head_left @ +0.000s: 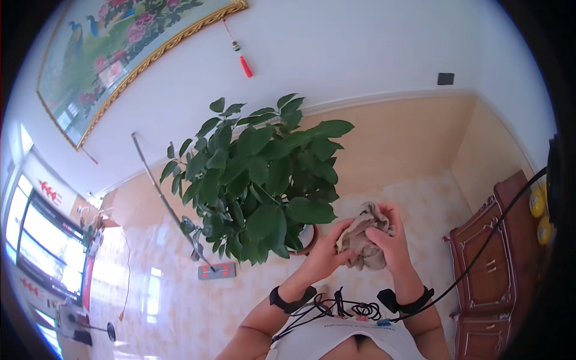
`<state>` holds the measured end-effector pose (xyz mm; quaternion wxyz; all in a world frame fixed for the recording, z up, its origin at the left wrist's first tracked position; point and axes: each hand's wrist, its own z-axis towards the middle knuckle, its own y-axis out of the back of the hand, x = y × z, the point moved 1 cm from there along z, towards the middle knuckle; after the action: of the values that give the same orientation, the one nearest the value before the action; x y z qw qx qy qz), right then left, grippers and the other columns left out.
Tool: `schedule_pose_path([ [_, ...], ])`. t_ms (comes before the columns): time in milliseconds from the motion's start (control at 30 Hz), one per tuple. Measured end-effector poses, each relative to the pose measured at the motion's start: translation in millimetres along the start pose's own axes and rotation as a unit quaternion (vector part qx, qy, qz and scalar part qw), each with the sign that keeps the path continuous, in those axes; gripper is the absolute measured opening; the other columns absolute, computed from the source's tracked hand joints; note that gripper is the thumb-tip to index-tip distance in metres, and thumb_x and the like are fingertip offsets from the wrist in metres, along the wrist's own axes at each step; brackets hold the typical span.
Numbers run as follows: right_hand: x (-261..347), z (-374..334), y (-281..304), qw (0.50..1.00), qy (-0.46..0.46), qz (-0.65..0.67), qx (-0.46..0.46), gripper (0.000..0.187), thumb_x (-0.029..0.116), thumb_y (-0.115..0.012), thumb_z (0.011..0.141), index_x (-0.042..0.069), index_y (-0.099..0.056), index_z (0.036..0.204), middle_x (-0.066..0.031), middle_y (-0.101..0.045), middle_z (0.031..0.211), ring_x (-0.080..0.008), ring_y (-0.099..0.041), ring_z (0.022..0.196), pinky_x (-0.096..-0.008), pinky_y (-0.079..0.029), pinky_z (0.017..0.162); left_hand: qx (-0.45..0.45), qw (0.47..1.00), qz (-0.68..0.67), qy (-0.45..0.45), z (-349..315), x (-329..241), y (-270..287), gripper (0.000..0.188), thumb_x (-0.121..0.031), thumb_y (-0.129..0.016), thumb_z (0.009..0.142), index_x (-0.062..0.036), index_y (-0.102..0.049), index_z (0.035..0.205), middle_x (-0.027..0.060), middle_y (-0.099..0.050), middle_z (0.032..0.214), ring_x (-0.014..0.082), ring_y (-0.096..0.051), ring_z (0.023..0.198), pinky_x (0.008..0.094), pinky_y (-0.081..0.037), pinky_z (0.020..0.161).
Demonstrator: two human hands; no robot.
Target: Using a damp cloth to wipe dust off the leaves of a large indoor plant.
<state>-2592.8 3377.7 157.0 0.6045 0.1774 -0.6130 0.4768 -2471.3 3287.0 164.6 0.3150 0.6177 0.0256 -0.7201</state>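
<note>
A crumpled grey-brown cloth [367,255] is bunched between my two hands in front of my chest. My left hand [331,251] grips its left side, fingers closed on the folds. From the right, my right hand [391,237] holds it with the thumb pressed on top. Just beyond and to the left of my hands stands a large leafy green potted plant [264,174]. Its pot [307,239] is mostly hidden under the leaves; only part of a reddish-brown rim shows. Both hands are apart from the leaves.
A flat mop [217,271] with a long pole stands left of the plant. A carved brown wooden cabinet [489,264] is at right, with yellow objects [537,204] on it. Black cables [480,252] run from my wrist bands. A gold-framed picture [114,54] hangs on the wall.
</note>
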Motion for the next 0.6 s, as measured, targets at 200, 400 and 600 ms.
schedule_pose_path([
  [200, -18, 31, 37, 0.982, -0.094, 0.095, 0.133, 0.050, 0.029, -0.047, 0.082, 0.005, -0.031, 0.122, -0.0087, -0.041, 0.115, -0.0167, -0.040, 0.105, -0.0296, -0.031, 0.090, -0.048, 0.992, -0.049, 0.106, 26, 8, 1, 0.043, 0.000, -0.059, 0.069, -0.0008, -0.043, 0.110, 0.0062, -0.055, 0.091, 0.0113, -0.050, 0.085, 0.0245, -0.040, 0.077],
  [400, -36, 96, 37, 0.879, -0.263, 0.353, 0.182, 0.056, 0.044, -0.033, 0.084, 0.004, -0.030, 0.122, -0.0124, -0.037, 0.122, -0.0271, -0.042, 0.107, -0.0426, -0.036, 0.089, -0.058, 0.997, -0.059, 0.002, 70, 35, 15, 0.040, 0.000, -0.060, 0.068, -0.0006, -0.046, 0.105, 0.0085, -0.049, 0.096, 0.0170, -0.048, 0.089, 0.0261, -0.040, 0.077],
  [600, -61, 156, 68, 0.845, -0.377, 0.236, 0.297, 0.054, 0.026, -0.051, 0.072, -0.002, -0.036, 0.115, -0.0147, -0.052, 0.102, -0.0269, -0.055, 0.086, -0.0448, -0.047, 0.071, -0.107, 0.982, 0.155, 0.030, 110, 53, 35, 0.042, -0.007, -0.064, 0.066, 0.0006, -0.046, 0.104, 0.0127, -0.038, 0.109, 0.0260, -0.043, 0.100, 0.0312, -0.038, 0.082],
])
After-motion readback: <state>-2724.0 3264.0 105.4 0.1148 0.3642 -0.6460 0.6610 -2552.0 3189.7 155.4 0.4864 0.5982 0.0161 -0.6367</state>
